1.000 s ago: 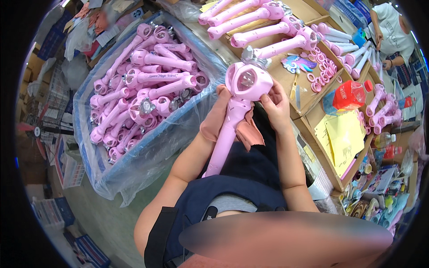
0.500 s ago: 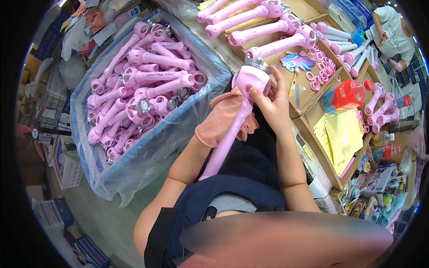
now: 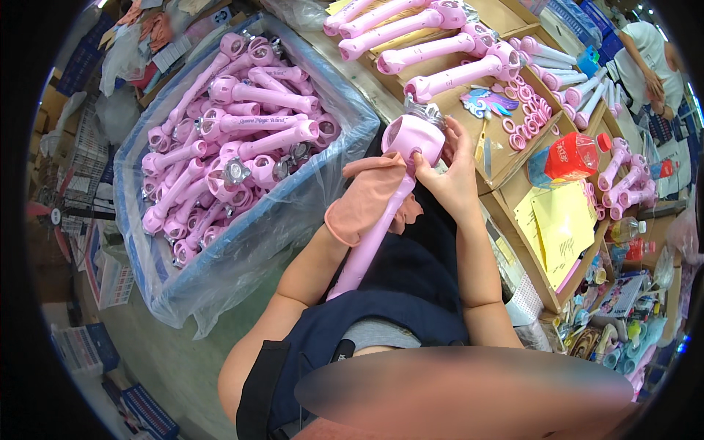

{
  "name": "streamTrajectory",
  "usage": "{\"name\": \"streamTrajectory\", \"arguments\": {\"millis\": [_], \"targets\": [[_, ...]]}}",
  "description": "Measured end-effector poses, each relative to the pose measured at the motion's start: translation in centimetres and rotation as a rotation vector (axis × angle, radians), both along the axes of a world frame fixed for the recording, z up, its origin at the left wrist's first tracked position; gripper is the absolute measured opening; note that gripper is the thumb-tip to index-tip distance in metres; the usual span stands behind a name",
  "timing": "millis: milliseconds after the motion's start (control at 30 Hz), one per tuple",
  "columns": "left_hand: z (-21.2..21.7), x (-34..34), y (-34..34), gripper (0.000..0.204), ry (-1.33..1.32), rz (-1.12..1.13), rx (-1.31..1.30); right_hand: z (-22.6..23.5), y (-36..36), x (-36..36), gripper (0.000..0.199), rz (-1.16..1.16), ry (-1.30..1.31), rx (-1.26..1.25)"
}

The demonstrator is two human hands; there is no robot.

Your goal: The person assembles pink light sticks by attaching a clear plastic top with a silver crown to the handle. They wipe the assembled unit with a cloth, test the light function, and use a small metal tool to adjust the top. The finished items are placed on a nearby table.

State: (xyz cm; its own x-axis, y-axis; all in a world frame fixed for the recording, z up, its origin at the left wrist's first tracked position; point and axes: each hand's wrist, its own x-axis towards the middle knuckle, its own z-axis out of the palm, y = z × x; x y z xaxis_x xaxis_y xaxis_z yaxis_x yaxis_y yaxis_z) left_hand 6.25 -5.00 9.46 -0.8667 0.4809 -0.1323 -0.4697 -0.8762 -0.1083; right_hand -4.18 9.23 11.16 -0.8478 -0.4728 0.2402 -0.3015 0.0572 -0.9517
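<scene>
A pink toy wand (image 3: pixel 372 238) slants across my lap, its round head up and away from me. My left hand (image 3: pixel 367 202), in a loose peach glove, is wrapped round the handle just below the head. My bare right hand (image 3: pixel 453 172) grips the head's right side, with the thumb pressed at its base and the fingers behind it. A silvery clear piece (image 3: pixel 425 112) sits at the top of the head. Left of my hands, a blue crate (image 3: pixel 242 231) lined with clear plastic holds a heap of similar pink wands (image 3: pixel 249 125).
On the bench at right lie a row of pink wands (image 3: pixel 455 77), pink rings (image 3: pixel 534 117), a winged blue-and-purple piece (image 3: pixel 486 103), a red-labelled bottle (image 3: pixel 565 158) and yellow sheets (image 3: pixel 561 224). Another person (image 3: pixel 649 70) stands at far right.
The wand's head has turned slightly and dropped a little in my hands. My right thumb has shifted down to the base of the head. The other person's arms have moved.
</scene>
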Motion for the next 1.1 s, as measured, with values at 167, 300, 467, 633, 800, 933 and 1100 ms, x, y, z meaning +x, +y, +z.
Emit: {"name": "streamTrajectory", "arguments": {"millis": [167,300,467,633,800,933,1100], "targets": [[0.9,-0.1,-0.6,0.038,0.143,0.039,-0.236,-0.8,0.2,0.4,0.086,-0.030,0.130,-0.063],[2.4,-0.5,-1.7,0.050,0.407,0.402,-0.876,-2.4,1.7,4.6,0.031,-0.028,-0.012,-0.406],[3.4,-1.0,-0.6,0.085,0.160,0.743,-0.329,-5.2,4.0,9.3,0.036,0.853,-1.114,-0.269],[3.8,-1.4,0.6,0.084,0.154,0.563,-0.481,-5.2,3.5,10.7,0.045,0.543,-0.801,0.052],[4.2,-1.7,0.3,0.081,0.058,0.602,-0.755,-3.8,3.7,11.6,0.056,0.266,-0.234,0.430],[3.8,-2.1,0.9,0.086,0.040,0.528,-0.830,-3.9,4.6,11.8,0.055,0.442,-0.679,0.115],[3.1,-2.7,1.3,0.107,0.112,0.339,-0.859,-4.5,5.0,12.2,0.053,0.433,-0.758,0.025]]}}
